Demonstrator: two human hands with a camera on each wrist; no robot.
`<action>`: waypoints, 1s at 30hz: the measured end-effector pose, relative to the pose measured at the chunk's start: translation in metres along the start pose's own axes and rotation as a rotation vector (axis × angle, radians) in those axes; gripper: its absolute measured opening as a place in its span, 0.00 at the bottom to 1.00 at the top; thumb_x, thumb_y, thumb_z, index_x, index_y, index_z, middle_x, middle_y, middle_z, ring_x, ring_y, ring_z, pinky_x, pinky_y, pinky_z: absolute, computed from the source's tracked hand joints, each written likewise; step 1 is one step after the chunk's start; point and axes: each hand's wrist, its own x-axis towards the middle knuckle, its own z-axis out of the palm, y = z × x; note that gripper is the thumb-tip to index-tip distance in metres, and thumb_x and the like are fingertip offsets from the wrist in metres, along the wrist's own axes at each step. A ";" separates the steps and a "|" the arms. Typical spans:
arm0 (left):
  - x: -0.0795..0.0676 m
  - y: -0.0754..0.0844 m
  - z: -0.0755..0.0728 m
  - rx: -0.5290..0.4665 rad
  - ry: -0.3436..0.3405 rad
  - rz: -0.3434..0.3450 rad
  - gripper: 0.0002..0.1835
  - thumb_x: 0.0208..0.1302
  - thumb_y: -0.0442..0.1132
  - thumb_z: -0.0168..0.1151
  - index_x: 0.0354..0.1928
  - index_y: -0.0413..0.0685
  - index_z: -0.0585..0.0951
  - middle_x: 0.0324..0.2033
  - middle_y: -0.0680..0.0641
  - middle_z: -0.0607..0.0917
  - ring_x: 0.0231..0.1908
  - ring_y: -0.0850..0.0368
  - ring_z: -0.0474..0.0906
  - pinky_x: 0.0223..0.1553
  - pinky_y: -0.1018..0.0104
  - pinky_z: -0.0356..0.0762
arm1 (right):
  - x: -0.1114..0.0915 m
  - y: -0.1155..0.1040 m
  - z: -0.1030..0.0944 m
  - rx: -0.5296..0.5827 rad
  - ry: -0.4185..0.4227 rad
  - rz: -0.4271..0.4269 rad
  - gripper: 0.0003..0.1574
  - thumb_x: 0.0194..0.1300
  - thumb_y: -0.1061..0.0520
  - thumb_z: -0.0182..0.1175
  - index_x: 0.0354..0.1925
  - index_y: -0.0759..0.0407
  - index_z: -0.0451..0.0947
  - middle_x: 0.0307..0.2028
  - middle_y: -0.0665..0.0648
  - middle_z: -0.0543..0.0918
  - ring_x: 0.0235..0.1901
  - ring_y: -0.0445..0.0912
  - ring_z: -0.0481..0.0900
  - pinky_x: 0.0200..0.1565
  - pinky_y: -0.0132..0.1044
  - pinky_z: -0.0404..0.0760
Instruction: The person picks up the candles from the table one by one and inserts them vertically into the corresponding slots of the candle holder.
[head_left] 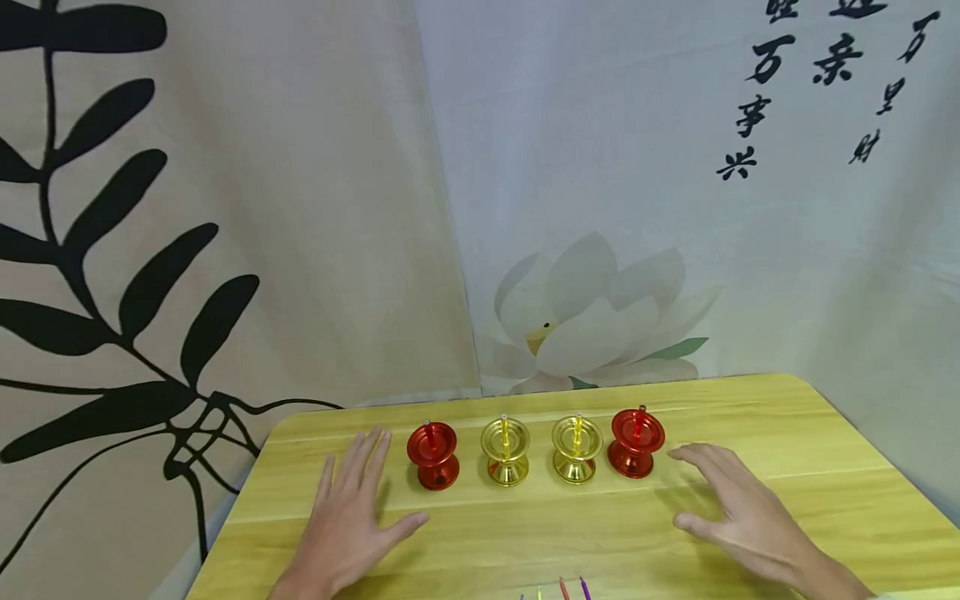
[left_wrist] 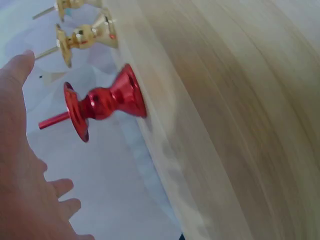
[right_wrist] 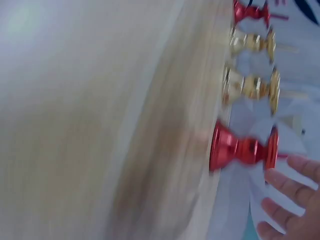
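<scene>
Two red metal candle holders and two gold ones stand in a row on the wooden table. The left red candle holder (head_left: pixel 438 475) is nearest my left hand (head_left: pixel 347 521), whose fingers are spread and hold nothing. Beside it come the left gold candle holder (head_left: pixel 507 472) and the right gold candle holder (head_left: pixel 575 469). The right red candle holder (head_left: pixel 631 462) is closest to my right hand (head_left: pixel 742 518), its fingers extended and thumb apart. A thin stick rises from each holder's dish, seen on the red holder (left_wrist: pixel 102 102) in the left wrist view.
Several thin coloured sticks, including a purple stick (head_left: pixel 585 588) and a red stick (head_left: pixel 564 588), show at the head view's bottom edge, partly cut off. Behind the wooden table (head_left: pixel 465 542) hangs a pale cloth (head_left: pixel 337 208) printed with leaves, a flower and characters.
</scene>
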 end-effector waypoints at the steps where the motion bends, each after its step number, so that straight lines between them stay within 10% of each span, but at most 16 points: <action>1: 0.001 0.002 0.001 -0.032 0.006 -0.007 0.61 0.51 0.77 0.59 0.79 0.60 0.41 0.77 0.50 0.47 0.75 0.45 0.43 0.71 0.43 0.27 | 0.000 -0.007 0.003 0.038 -0.006 -0.001 0.44 0.53 0.45 0.72 0.66 0.45 0.69 0.62 0.49 0.73 0.61 0.49 0.66 0.50 0.65 0.70; 15: 0.026 0.012 0.026 -0.477 -0.085 -0.218 0.60 0.56 0.67 0.66 0.78 0.62 0.38 0.75 0.46 0.54 0.72 0.39 0.53 0.61 0.30 0.57 | 0.015 -0.078 0.047 0.536 -0.178 -0.159 0.33 0.59 0.55 0.70 0.61 0.46 0.72 0.51 0.45 0.80 0.51 0.44 0.77 0.51 0.40 0.77; 24: 0.036 0.013 0.037 -0.705 -0.111 -0.295 0.58 0.58 0.58 0.70 0.78 0.58 0.40 0.70 0.41 0.65 0.69 0.37 0.59 0.63 0.31 0.53 | 0.022 -0.114 0.079 0.500 -0.347 -0.116 0.25 0.55 0.38 0.72 0.49 0.43 0.80 0.42 0.39 0.81 0.43 0.38 0.72 0.45 0.35 0.73; 30: 0.039 0.015 0.044 -0.732 -0.127 -0.322 0.57 0.58 0.58 0.70 0.78 0.62 0.41 0.71 0.36 0.63 0.69 0.36 0.57 0.62 0.29 0.52 | 0.027 -0.127 0.098 0.388 -0.336 -0.276 0.19 0.52 0.34 0.72 0.35 0.43 0.83 0.32 0.35 0.75 0.34 0.31 0.65 0.35 0.23 0.68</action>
